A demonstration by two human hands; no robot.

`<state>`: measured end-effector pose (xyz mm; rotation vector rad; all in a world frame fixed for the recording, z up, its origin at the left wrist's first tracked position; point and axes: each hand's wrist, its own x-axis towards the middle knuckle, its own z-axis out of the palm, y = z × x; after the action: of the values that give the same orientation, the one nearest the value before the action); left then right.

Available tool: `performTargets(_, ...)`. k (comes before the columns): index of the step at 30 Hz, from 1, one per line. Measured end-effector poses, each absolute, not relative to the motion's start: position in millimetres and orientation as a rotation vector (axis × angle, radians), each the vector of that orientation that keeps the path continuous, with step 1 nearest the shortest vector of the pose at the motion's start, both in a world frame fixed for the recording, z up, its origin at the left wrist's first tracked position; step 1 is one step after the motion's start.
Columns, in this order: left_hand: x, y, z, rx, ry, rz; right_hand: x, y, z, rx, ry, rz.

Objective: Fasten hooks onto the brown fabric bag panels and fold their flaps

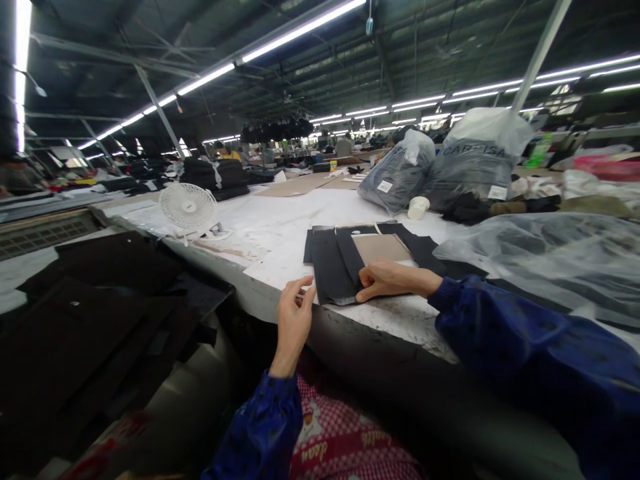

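Note:
Several black fabric pieces [331, 270] lie overlapping near the front edge of the white-covered table [280, 223], with a tan rectangular piece [383, 248] among them. My right hand [383, 279] is closed at the lower right part of these pieces, thumb and fingers pinching the edge of a black one. Just left of the pieces, my left hand [296, 310] is raised at the table edge with its fingers apart and curved, holding nothing. Its fingertips are close to the left edge of the black fabric.
A white fan [188, 208] stands at the left. Stuffed plastic bags [470, 163] and a white cup [419, 207] sit behind the pieces. Clear plastic sheeting [560, 257] lies right. Dark panels [95, 333] are stacked lower left.

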<state>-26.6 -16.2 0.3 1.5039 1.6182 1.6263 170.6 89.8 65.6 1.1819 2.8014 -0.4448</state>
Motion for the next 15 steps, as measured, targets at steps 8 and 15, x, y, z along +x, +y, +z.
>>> performTargets(8, -6.1, -24.7, -7.5, 1.799, 1.734, 1.481, 175.6, 91.3, 67.1, 1.151, 2.784, -0.627)
performTargets(15, -1.0, -20.5, -8.3, 1.731, 1.823, 1.49, 179.4, 84.5, 75.5, 1.112, 2.743, -0.59)
